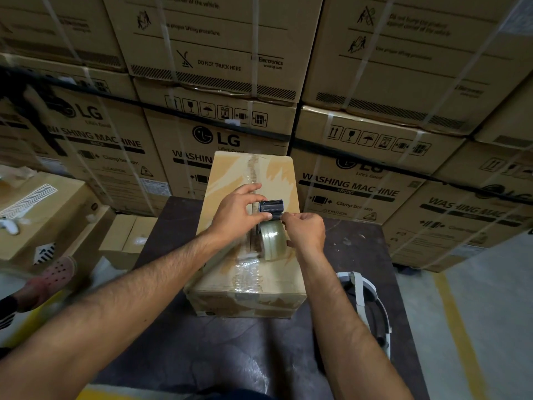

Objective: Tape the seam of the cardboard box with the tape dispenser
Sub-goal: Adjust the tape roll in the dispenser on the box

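A long cardboard box (219,180) lies on a dark table, its top seam running away from me. Wrinkled clear tape (249,277) covers the near part of the seam. The tape dispenser (271,207), dark blue with a clear tape roll (272,241), stands on the box top near the middle of the seam. My right hand (305,232) grips the dispenser from the right side. My left hand (236,212) pinches the dispenser's front with thumb and fingers, the index finger stretched out over the seam.
The dark table (202,342) carries a white headset-like object (366,295) at its right. Stacked washing machine cartons (352,186) wall off the far side. Smaller boxes (127,235) stand at the left, where another person's foot in a pink clog (57,272) shows.
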A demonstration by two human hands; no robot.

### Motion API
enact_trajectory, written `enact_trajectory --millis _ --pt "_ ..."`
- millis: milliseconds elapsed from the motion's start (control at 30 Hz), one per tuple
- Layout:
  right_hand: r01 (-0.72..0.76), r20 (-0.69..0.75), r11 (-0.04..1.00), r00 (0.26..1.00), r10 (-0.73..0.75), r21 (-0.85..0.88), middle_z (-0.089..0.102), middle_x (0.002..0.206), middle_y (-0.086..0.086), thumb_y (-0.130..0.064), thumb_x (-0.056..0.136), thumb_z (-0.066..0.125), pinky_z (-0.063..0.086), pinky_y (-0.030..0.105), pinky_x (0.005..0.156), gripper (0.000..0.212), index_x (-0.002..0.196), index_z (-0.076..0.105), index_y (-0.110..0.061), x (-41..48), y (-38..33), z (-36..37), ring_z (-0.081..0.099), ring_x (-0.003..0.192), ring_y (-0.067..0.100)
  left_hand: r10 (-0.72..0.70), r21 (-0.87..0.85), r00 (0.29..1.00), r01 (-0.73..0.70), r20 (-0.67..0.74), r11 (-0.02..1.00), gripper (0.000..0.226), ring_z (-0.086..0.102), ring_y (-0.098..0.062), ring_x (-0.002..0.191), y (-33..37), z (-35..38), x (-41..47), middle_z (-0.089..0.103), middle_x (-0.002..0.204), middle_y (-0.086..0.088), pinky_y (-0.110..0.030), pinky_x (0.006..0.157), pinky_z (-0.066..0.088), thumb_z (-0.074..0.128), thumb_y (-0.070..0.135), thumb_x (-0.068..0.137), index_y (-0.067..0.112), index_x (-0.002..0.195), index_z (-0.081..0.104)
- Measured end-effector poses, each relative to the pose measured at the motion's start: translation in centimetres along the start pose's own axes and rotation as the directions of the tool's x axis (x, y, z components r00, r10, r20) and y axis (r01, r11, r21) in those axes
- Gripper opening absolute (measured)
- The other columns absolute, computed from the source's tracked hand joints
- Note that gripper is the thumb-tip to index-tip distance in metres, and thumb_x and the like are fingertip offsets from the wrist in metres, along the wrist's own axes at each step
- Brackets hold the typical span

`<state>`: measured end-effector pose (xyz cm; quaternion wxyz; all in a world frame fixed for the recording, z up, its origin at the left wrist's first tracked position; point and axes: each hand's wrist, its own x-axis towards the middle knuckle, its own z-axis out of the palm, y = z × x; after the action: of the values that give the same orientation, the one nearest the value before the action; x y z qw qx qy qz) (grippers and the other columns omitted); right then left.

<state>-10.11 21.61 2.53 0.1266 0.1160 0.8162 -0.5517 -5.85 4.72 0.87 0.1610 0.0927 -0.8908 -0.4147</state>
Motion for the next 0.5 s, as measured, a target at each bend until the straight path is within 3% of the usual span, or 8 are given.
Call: enact_trajectory --millis 133,200,333,500 --pt "0.009 -0.003 0.996 1.0 -0.009 -0.087 0.059 0.047 -0.013 -0.041 0.079 0.07 0.066 0.046 0.07 0.036 0.049 0.065 -0.023 -0.4 -0.2 0.3 0.062 0.056 0.018 0.013 -0.007 1.0 -0.013 -0.005 1.0 0.047 0.052 -0.012 0.137 -0.4 0.1 0.1 0.059 0.148 0.006 -0.039 0.12 0.039 0.091 0.028 0.077 0.014 0.12 0.078" --pt "0.015 -0.006 0.993 1.0 -0.016 -0.115 0.047 0.04 -0.014 -0.037 0.085 0.069 0.057 0.038 0.065 0.048 0.04 0.059 -0.027 -0.6 -0.3 0.5 0.05 0.052 0.017 0.009 -0.009 1.0 -0.009 -0.007 1.0 0.048 0.053 -0.011 0.136 -0.7 0.2 0.1 0.059 0.147 0.007 -0.04 0.119 0.04 0.092 0.03 0.076 0.015 0.119 0.078" --pt "0.034 -0.012 0.99 0.999 -0.036 -0.137 0.043 0.054 -0.009 -0.027 0.093 0.065 0.041 0.031 0.065 0.05 0.048 0.044 -0.023 -0.5 -0.7 0.8 0.042 0.056 0.017 0.001 -0.014 1.0 -0.001 -0.023 1.0 0.049 0.054 -0.011 0.134 -0.9 0.3 0.1 0.061 0.145 0.007 -0.04 0.118 0.041 0.093 0.032 0.074 0.016 0.118 0.079" --pt "0.035 0.027 0.985 0.999 -0.031 -0.171 0.049 0.069 -0.003 -0.031 0.093 0.06 0.042 0.033 0.071 0.035 0.062 0.047 -0.022 -0.5 -1.0 1.4 0.047 0.074 0.025 -0.004 -0.018 1.0 0.003 -0.02 1.0 0.053 0.054 -0.01 0.134 -0.7 0.1 -0.1 0.061 0.145 0.006 -0.037 0.118 0.041 0.094 0.035 0.071 0.014 0.118 0.079"
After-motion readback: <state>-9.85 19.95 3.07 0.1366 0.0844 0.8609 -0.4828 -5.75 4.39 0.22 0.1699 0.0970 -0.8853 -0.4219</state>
